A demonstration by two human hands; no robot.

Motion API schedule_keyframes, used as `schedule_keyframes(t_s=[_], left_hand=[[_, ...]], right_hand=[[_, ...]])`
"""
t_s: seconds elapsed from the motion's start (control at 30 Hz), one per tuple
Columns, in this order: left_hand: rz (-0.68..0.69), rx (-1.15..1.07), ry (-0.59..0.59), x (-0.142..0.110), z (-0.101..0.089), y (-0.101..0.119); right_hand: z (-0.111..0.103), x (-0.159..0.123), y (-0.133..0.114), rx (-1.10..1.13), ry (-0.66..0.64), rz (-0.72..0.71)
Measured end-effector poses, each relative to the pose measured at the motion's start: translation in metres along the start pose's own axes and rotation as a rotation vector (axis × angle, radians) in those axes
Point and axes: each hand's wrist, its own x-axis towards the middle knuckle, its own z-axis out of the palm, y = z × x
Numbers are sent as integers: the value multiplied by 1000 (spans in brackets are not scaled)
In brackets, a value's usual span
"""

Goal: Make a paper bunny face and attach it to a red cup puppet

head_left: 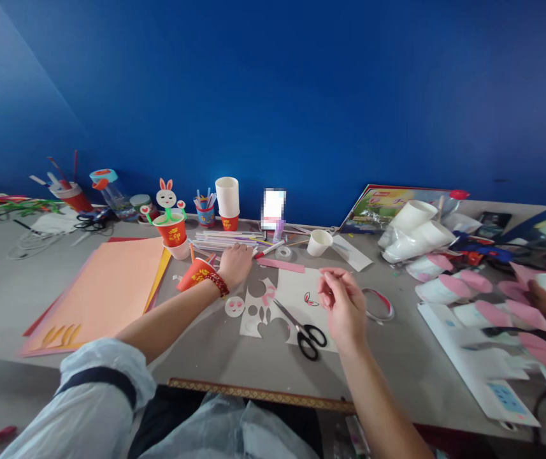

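My left hand, with a red beaded bracelet, reaches over a pile of pens and straws. Its fingers look stretched out beside a red-and-white marker; the fingertips are partly hidden. My right hand is raised over white paper, its fingers pinched; anything in them is too small to name. Ear shapes are drawn on that paper. Black-handled scissors lie slightly open below it. A round paper face and a cut-up sheet lie between my hands.
Coloured paper sheets lie left, behind them a rabbit-decorated red cup. A red cup is tipped near my left forearm. White cups, tape, pink-ended paper cups and a power strip stand or lie right. A blue wall closes the back.
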Motion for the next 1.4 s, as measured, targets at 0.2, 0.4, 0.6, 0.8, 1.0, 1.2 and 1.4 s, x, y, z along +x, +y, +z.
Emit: schedule_keyframes(t_s=[0.2, 0.4, 0.6, 0.8, 1.0, 1.2, 1.4], left_hand=[[-84, -64, -59, 2, -4, -9], [-79, -379, -18, -19, -29, 1], [-197, -1648, -209, -70, -42, 26], [-23, -1361, -215, -97, -53, -3], [247, -702, 1, -110, -45, -9], [200, -659, -4, -123, -41, -2], [-101, -945, -209, -152, -40, -29]], right_hand=[[-12, 0, 19, -124, -114, -3], [-4, -5, 25, -770, -447, -385], [33, -11, 29, -820, -634, -739], [46, -22, 30, -307, -507, -168], [69, -24, 53, -58, -419, 342], [81, -27, 54, -22, -383, 282], [57, 8, 20, 126, -38, 81]])
